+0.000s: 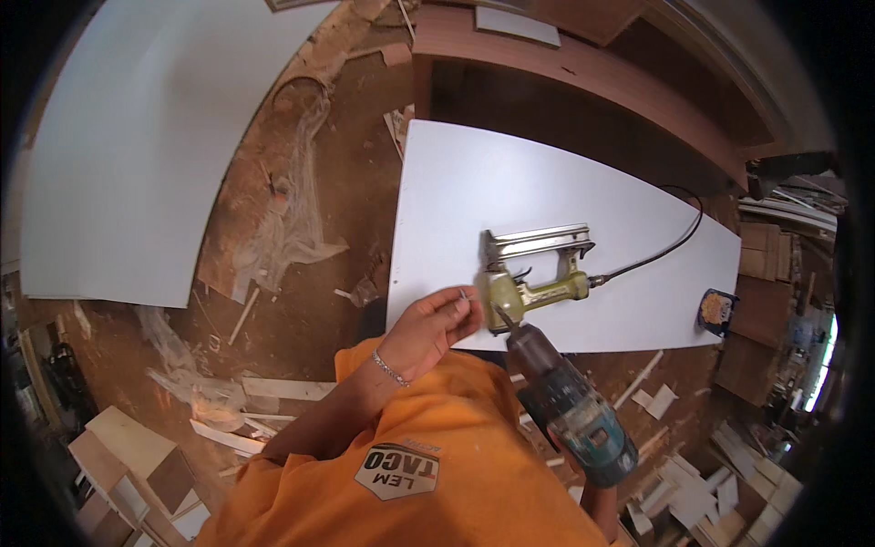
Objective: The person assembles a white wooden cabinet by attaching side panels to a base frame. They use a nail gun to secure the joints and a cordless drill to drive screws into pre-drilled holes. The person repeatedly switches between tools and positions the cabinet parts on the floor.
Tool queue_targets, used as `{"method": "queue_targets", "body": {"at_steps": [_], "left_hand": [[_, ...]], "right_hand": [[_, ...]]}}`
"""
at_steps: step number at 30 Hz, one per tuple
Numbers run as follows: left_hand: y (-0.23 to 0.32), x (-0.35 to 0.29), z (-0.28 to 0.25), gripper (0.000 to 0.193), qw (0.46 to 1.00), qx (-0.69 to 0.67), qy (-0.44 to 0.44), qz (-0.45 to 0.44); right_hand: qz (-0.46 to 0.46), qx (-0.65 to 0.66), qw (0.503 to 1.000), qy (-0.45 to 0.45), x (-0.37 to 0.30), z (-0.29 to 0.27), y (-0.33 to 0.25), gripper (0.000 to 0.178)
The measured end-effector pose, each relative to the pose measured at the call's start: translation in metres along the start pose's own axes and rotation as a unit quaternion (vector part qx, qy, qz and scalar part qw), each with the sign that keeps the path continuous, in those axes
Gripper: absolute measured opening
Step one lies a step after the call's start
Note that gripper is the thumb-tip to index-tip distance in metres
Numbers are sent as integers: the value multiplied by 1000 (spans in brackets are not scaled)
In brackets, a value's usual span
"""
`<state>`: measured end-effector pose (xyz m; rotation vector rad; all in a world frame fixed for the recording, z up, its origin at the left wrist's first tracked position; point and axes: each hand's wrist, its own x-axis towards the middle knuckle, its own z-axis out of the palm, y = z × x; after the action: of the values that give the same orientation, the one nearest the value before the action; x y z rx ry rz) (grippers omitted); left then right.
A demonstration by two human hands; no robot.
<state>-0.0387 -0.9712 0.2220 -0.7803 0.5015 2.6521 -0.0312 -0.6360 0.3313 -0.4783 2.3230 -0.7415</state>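
My left hand (436,326) is closed above the near edge of the white board (447,201), thumb and fingers pinching a small screw-like metal piece (463,294). A teal and black cordless drill (583,424) is in my right hand, which is mostly hidden behind it; my right forearm (599,512) shows below. The drill's bit points up and left, toward the nail gun. That yellow-green nail gun (503,296) lies on its side on the board, just right of my left fingers, with nobody's hand on it.
A black air hose (670,248) runs from the nail gun across the board. Near its right end sits a small dark container (717,312). Another large white panel (118,164) lies at left. Plastic wrap (296,219) and wood offcuts (688,497) litter the floor. A brown wooden carcass (583,100) stands behind.
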Motion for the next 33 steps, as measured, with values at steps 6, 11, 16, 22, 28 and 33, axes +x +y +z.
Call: {"method": "queue_targets", "body": {"at_steps": [6,11,16,22,28,33], "left_hand": [[74,-34,-34,21,987,-144,46,58],[120,-41,-54,21,991,-101,87,23],[137,-32,-63,24,987,-121,102,7],[146,8,-89,28,994,-64,41,-74],[143,53,-86,33,987,-128,36,-91],[127,82,-91,42,963,-255,-33,-73]], "right_hand": [[2,-70,997,-19,60,34,-108,33],[-10,-35,999,-12,90,51,-155,35],[34,-88,995,-37,107,49,-194,32],[9,-129,991,-45,145,52,-217,26],[168,-132,976,-39,201,44,-250,26],[155,-155,974,-49,234,33,-258,29]]}}
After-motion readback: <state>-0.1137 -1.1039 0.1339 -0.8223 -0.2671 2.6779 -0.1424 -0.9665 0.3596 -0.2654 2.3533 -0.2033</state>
